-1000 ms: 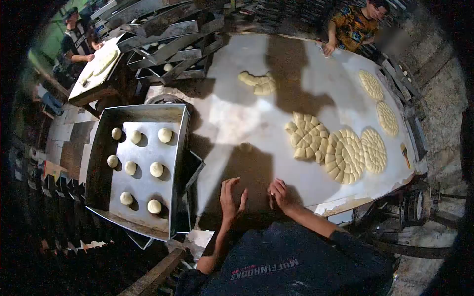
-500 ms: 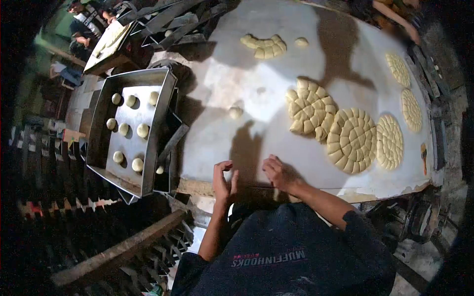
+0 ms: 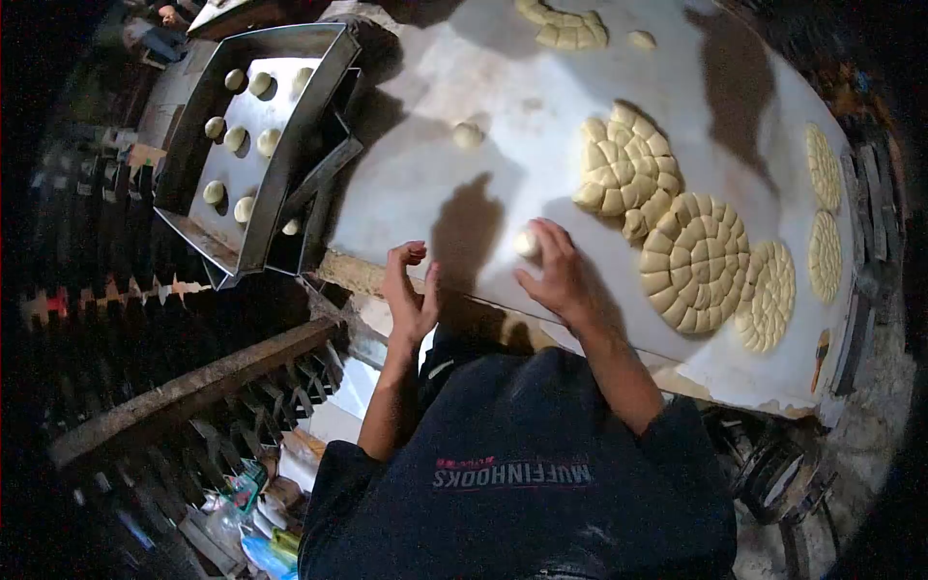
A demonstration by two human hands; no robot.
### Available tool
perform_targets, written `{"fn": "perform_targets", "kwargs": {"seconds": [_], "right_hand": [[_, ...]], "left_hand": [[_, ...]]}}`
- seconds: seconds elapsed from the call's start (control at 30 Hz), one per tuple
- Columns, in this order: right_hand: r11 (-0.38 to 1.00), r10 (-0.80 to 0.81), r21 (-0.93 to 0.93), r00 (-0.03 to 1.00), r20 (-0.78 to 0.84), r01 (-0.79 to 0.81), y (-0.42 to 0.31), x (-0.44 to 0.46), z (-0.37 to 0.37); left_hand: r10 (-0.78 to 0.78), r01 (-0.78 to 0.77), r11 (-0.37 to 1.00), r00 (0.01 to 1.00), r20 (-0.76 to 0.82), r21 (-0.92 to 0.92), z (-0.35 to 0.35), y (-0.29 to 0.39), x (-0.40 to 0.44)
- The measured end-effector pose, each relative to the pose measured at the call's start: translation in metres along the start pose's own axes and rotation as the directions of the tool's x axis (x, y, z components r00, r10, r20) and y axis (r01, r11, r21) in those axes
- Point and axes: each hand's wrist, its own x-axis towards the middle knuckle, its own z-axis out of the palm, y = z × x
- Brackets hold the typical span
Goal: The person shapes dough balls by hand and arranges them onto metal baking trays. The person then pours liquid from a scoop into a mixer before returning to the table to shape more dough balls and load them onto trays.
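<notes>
My right hand is cupped at the near side of the white table, its fingers against a small round dough ball. The thumb lies apart from the fingers on the near side of the ball. To the left, over the table's front edge, my left hand is held up with its fingers bent and thumb apart, holding nothing. Another dough ball sits farther back on the table. Right of my right hand are flat rounds of cut dough pieces, the nearest being a large one.
A metal baking tray with several dough balls stands at the left. A partial ring of dough pieces and a small dough lump lie at the back. A brush rests near the right edge of the table.
A dough ball now shows at my right hand, whose fingers have stretched forward and opened from a tighter curl. My left hand keeps nearly the same shape. The camera view has shifted.
</notes>
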Motion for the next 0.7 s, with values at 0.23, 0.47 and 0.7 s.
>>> {"fn": "perform_targets", "kwargs": {"seconds": [0.23,0.47,0.7], "right_hand": [[0.943,0.267,0.13,0.93,0.253,-0.306,0.01,-0.002,-0.014],[0.888,0.322,0.347,0.947,-0.002,-0.302,0.001,0.006,-0.06],[0.854,0.265,0.482,0.961,-0.075,-0.198,-0.052,0.104,-0.015]], "left_hand": [[0.078,-0.107,0.993,0.9,0.429,0.043,0.062,0.029,0.027],[0.029,0.071,0.986,0.82,0.571,-0.152,0.118,0.006,0.031],[-0.196,0.537,0.558,0.826,0.529,-0.632,0.074,0.027,0.127]]}}
